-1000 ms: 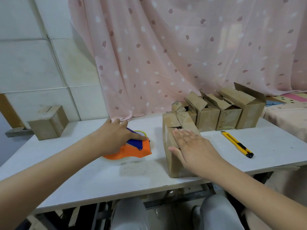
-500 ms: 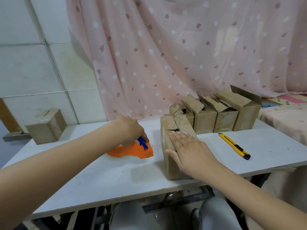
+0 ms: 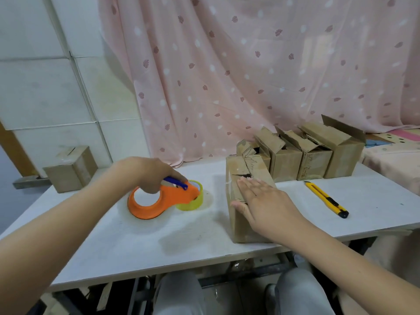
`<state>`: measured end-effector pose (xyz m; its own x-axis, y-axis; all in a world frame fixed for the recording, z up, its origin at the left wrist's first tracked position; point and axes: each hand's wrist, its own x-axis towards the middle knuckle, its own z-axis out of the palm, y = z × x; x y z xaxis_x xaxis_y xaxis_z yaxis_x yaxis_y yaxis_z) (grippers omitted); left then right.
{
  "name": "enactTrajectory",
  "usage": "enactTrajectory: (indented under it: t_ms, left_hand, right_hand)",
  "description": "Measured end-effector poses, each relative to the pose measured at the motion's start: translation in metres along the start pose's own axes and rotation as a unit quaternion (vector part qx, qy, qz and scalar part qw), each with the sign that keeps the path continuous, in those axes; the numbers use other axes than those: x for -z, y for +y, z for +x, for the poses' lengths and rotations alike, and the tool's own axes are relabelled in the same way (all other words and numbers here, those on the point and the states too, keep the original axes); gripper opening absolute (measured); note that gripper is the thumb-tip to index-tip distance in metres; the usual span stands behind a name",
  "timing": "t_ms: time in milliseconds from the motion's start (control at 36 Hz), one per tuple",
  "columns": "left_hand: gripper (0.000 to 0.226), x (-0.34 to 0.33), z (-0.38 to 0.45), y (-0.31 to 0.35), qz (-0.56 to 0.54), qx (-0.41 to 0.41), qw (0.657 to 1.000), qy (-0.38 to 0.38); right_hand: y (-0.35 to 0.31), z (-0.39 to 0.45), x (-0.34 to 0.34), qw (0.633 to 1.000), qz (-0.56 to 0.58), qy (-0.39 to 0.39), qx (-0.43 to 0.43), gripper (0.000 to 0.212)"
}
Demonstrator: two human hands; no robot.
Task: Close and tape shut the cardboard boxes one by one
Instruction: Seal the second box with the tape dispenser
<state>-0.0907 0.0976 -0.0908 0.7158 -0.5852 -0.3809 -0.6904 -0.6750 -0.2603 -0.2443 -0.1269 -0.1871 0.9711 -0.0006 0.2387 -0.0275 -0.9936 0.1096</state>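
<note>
Taping step beginning: right hand (image 3: 261,201), fingers spread, presses the cardboard box (image 3: 245,201) flaps shut; left hand (image 3: 150,173) grips the tape dispenser (image 3: 159,201), which must next be carried to the seam.

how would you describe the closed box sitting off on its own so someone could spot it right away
Start at the white table and look to its far left corner, against the tiled wall. The lone cardboard box sits there, its top flaps shut. Unlike the row of open boxes by the pink curtain, it stands apart from everything else.
</note>
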Motion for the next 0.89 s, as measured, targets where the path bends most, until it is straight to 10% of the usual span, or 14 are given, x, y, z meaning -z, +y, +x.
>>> enactTrajectory:
  t_ms: [139,278,889]
  left_hand:
    - [0.072,-0.028,-0.004,-0.055,-0.173,0.082,0.979,0.065]
    - [0.014,-0.066,0.002,-0.08,-0.274,0.165,0.938,0.13]
    - [0.041,-0.126,0.037,-0.066,-0.221,0.284,0.929,0.086]
  right_hand:
    - [-0.002,-0.001,0.006,1.0,0.006,-0.02,-0.009,0.131]
    - [-0.003,-0.002,0.005,1.0,0.015,-0.01,-0.008,0.123]
    - [-0.008,-0.006,0.015,0.999,0.027,-0.017,-0.018,0.104]
